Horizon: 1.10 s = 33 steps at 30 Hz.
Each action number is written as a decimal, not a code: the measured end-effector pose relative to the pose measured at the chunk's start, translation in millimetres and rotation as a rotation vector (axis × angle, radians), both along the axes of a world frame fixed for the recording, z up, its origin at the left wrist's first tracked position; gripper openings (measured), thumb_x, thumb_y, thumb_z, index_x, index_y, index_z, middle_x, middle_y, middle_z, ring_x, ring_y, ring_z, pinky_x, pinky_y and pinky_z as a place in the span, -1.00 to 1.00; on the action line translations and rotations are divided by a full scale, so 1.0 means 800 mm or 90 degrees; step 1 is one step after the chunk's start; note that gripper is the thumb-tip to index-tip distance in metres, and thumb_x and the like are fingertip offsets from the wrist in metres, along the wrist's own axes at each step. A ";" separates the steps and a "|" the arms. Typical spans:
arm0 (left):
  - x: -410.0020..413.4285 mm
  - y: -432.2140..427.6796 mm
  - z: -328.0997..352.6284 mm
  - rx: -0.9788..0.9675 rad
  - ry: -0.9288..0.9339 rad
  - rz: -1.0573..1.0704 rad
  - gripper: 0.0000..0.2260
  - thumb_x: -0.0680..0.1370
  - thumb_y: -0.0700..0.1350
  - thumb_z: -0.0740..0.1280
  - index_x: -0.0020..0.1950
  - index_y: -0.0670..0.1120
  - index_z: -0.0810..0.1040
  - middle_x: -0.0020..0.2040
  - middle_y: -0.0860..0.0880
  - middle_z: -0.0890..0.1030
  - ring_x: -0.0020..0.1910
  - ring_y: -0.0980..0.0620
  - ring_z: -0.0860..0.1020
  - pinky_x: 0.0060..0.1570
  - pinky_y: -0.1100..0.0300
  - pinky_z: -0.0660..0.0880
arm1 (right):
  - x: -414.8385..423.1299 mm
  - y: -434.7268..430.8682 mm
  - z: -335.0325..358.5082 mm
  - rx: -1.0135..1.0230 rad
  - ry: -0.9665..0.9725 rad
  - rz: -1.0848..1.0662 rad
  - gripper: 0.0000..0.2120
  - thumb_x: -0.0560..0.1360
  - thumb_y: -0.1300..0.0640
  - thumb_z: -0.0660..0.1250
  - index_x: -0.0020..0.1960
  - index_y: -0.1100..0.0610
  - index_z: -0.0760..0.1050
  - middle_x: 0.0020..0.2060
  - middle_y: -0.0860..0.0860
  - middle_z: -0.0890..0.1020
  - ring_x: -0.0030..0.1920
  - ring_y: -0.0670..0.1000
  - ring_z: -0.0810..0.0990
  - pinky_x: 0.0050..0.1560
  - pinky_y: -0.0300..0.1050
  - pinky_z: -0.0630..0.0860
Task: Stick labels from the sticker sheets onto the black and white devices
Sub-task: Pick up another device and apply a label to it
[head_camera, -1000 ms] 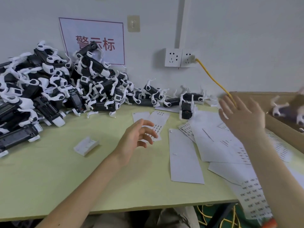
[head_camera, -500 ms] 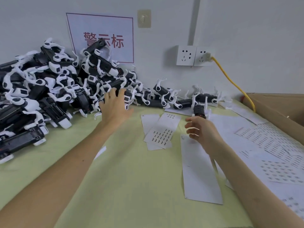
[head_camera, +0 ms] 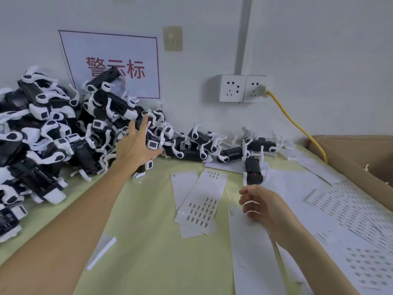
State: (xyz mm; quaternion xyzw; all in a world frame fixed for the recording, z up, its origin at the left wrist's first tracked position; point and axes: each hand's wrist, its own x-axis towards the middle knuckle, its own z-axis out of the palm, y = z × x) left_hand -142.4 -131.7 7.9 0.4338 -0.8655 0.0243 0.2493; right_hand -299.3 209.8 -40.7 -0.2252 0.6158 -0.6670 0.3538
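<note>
Reaching deeper, left hand (head_camera: pixel 136 143) spreads wide on device pile (head_camera: pixel 53 128); right hand (head_camera: pixel 262 206) hangs loosely curled.

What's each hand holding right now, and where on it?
Nothing is held. The left hand lies with spread fingers on a device at the pile's edge. The right hand hovers loosely curled above a white sheet.

A yellow cable (head_camera: pixel 297 126) runs from the right wall socket (head_camera: pixel 256 88) down beside a cardboard box (head_camera: pixel 350 158).

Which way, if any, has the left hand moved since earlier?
Yes: the left hand went from white sticker sheet onto pile of black and white devices.
</note>
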 end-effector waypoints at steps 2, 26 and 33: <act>-0.006 -0.006 0.002 0.032 0.078 -0.019 -0.18 0.38 0.16 0.57 0.51 -0.03 0.27 0.45 -0.18 0.25 -0.04 -0.28 0.58 -0.25 0.03 0.40 | -0.001 0.001 -0.001 0.002 0.010 0.010 -0.75 0.63 0.17 0.24 -0.09 0.19 0.66 -0.22 0.13 0.64 -0.29 0.05 0.57 -0.29 -0.14 0.45; 0.123 0.180 -0.018 -0.163 0.260 -0.143 -0.42 0.32 0.39 0.36 -0.02 -0.10 0.50 -0.02 0.03 0.58 -0.06 -0.05 0.46 -0.12 0.00 0.40 | 0.001 0.001 -0.005 0.007 -0.007 0.020 -0.79 0.63 0.18 0.23 -0.05 0.22 0.62 -0.26 0.09 0.63 -0.35 0.01 0.57 -0.24 -0.12 0.45; 0.095 0.210 -0.015 -0.071 0.411 -0.158 -0.53 0.30 0.33 0.44 -0.13 0.05 0.31 -0.07 0.09 0.60 -0.06 -0.02 0.48 0.01 0.03 0.35 | 0.007 0.000 -0.004 0.021 0.051 0.003 -0.77 0.64 0.22 0.22 -0.06 0.25 0.63 -0.28 0.11 0.65 -0.34 0.04 0.58 -0.25 -0.11 0.47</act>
